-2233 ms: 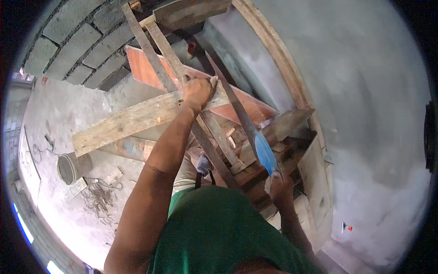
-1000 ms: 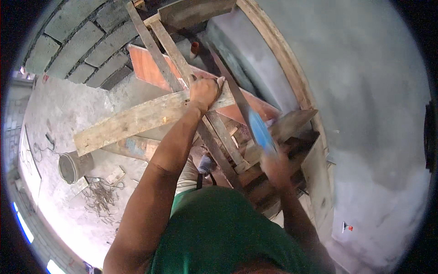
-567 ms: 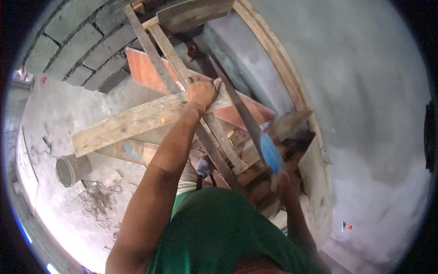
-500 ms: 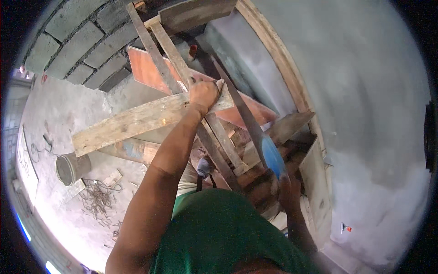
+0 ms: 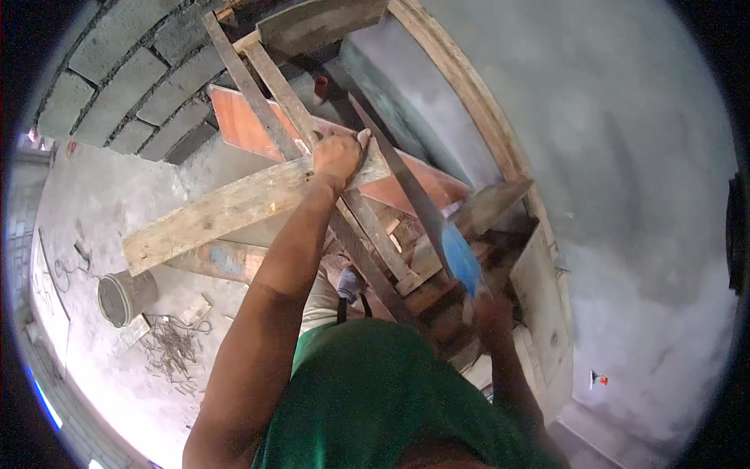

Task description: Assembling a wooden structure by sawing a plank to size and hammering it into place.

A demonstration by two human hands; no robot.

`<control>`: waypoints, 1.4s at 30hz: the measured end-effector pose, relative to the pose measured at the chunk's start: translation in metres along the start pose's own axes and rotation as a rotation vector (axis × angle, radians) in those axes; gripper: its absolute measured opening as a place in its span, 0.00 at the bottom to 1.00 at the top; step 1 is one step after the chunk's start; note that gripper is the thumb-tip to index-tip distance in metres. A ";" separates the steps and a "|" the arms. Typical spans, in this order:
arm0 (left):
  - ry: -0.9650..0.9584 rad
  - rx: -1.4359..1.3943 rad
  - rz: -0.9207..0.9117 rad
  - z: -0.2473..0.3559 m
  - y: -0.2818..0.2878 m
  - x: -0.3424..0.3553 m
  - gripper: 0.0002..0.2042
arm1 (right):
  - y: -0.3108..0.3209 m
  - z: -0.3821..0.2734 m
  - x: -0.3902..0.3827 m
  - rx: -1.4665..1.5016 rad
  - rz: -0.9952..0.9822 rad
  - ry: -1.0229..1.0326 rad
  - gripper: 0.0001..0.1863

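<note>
My left hand point(image 5: 337, 160) is closed over the right end of a worn wooden plank point(image 5: 215, 213), pressing it onto the wooden rails point(image 5: 273, 82) under it. Just right of that end, a handsaw point(image 5: 414, 191) slants across, its blade touching or very close to the plank's edge. Blue colour covers the blade near its handle. My right hand point(image 5: 490, 313), blurred and partly in shadow, is wrapped round the saw's handle. I cannot tell how deep any cut is.
An orange-brown board point(image 5: 238, 121) lies beneath the rails. A wooden frame point(image 5: 469, 78) runs along the grey plastered wall point(image 5: 625, 195). On the floor at left stand a bucket point(image 5: 117, 301) and a heap of thin scraps point(image 5: 173, 348). Concrete blocks point(image 5: 117, 66) rise at upper left.
The view has shifted slightly, so the plank, rails and frame sit a little farther left. Both hands keep their holds, and the saw stays beside the plank's end.
</note>
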State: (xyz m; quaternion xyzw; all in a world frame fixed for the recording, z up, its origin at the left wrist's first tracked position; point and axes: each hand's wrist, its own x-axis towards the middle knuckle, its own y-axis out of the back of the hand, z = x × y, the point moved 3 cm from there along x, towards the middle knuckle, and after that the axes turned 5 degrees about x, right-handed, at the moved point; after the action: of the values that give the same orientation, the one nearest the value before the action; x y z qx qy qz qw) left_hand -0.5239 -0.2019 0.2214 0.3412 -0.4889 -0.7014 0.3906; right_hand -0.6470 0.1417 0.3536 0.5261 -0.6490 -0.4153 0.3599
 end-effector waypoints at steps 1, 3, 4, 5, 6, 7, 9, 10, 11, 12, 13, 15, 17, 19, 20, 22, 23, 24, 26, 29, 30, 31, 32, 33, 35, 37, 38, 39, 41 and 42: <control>-0.049 0.007 0.017 0.008 0.001 0.001 0.32 | -0.005 0.004 0.005 -0.018 0.010 -0.075 0.16; -0.071 0.036 0.029 -0.001 0.002 -0.005 0.32 | -0.029 -0.006 0.022 -0.020 0.012 -0.194 0.13; -0.081 0.015 0.014 0.004 0.005 -0.003 0.33 | -0.029 -0.015 0.034 -0.052 0.023 -0.263 0.12; -0.087 0.014 0.003 0.010 0.007 -0.001 0.33 | -0.034 -0.020 0.082 -0.061 0.021 0.005 0.11; -0.087 0.022 0.011 0.014 0.010 0.002 0.33 | -0.043 -0.020 0.123 -0.056 0.030 0.010 0.11; -0.075 -0.004 0.002 0.022 0.012 0.003 0.33 | -0.047 -0.016 0.154 0.303 0.083 -0.185 0.13; -0.019 -0.058 -0.061 0.026 0.013 0.002 0.33 | -0.057 -0.006 0.157 0.667 0.138 -0.374 0.16; -0.033 -0.063 -0.061 0.031 0.011 -0.002 0.33 | -0.067 0.009 0.145 0.741 0.106 -0.467 0.18; -0.023 -0.042 -0.038 0.022 0.009 -0.001 0.33 | -0.070 0.006 0.147 0.826 0.059 -0.541 0.19; -0.017 -0.023 -0.016 0.017 0.007 0.001 0.33 | -0.062 0.004 0.128 0.857 0.065 -0.631 0.20; 0.036 -0.034 -0.032 0.005 0.010 -0.003 0.33 | -0.052 -0.012 0.095 0.894 0.047 -0.723 0.20; 0.028 -0.056 -0.052 0.007 0.015 -0.003 0.33 | -0.021 -0.001 0.019 0.175 -0.165 -0.487 0.25; 0.057 -0.053 -0.068 -0.003 0.012 -0.005 0.33 | 0.013 -0.012 -0.015 -0.092 -0.217 -0.235 0.20; -0.037 -0.025 0.045 0.000 0.011 -0.006 0.33 | 0.041 -0.051 -0.011 0.413 0.050 -0.638 0.22; -0.028 -0.016 0.041 -0.004 0.011 -0.007 0.33 | 0.021 -0.041 0.009 0.146 -0.048 -0.357 0.22; -0.061 -0.047 -0.067 0.024 0.017 0.000 0.33 | -0.051 0.022 0.061 0.012 -0.131 -0.233 0.16; -0.060 -0.039 -0.064 0.024 0.016 0.001 0.33 | -0.059 0.010 0.112 -0.099 0.038 0.006 0.12; -0.062 -0.054 -0.050 0.030 0.016 0.003 0.33 | -0.061 0.011 0.142 0.040 0.201 0.121 0.10; -0.028 -0.049 -0.036 0.017 0.010 -0.001 0.33 | -0.055 -0.008 0.179 0.857 -0.117 -0.662 0.11; 0.004 -0.018 -0.005 0.017 0.002 0.004 0.34 | -0.046 -0.011 0.143 0.838 0.041 -0.470 0.12; 0.004 -0.021 -0.006 0.015 0.005 0.000 0.34 | -0.050 0.002 0.108 0.607 0.020 -0.397 0.13; 0.004 -0.005 -0.028 0.010 0.011 -0.002 0.34 | -0.052 0.018 0.065 0.383 -0.007 -0.315 0.14; -0.004 0.003 -0.055 0.008 0.010 -0.001 0.35 | -0.028 0.011 0.026 0.159 0.027 -0.275 0.17; 0.012 0.011 -0.058 0.002 0.009 -0.004 0.35 | -0.003 0.002 0.000 -0.067 -0.100 -0.166 0.20; 0.023 0.000 -0.042 -0.004 0.007 -0.004 0.35 | 0.025 -0.027 -0.008 0.187 -0.049 -0.389 0.22; -0.005 -0.001 -0.029 -0.002 0.006 -0.004 0.35 | 0.005 -0.025 0.004 0.273 -0.018 -0.470 0.18; -0.043 -0.022 0.001 0.008 0.010 -0.002 0.35 | -0.024 -0.006 0.031 0.099 -0.039 -0.311 0.13; -0.060 -0.028 0.004 0.019 0.008 0.000 0.35 | -0.047 0.003 0.068 -0.070 0.045 0.004 0.12; -0.074 -0.037 0.031 0.023 -0.001 0.005 0.35 | -0.056 -0.004 0.133 0.563 0.165 -0.244 0.15; -0.066 -0.023 0.028 0.012 -0.006 0.005 0.35 | -0.058 -0.010 0.143 0.685 0.137 -0.363 0.16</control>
State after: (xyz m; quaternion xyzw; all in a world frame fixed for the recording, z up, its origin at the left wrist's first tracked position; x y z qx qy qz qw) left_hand -0.5383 -0.2002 0.2184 0.3064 -0.4981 -0.7123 0.3881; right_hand -0.6422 -0.0066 0.3084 0.4891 -0.8367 -0.2362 0.0697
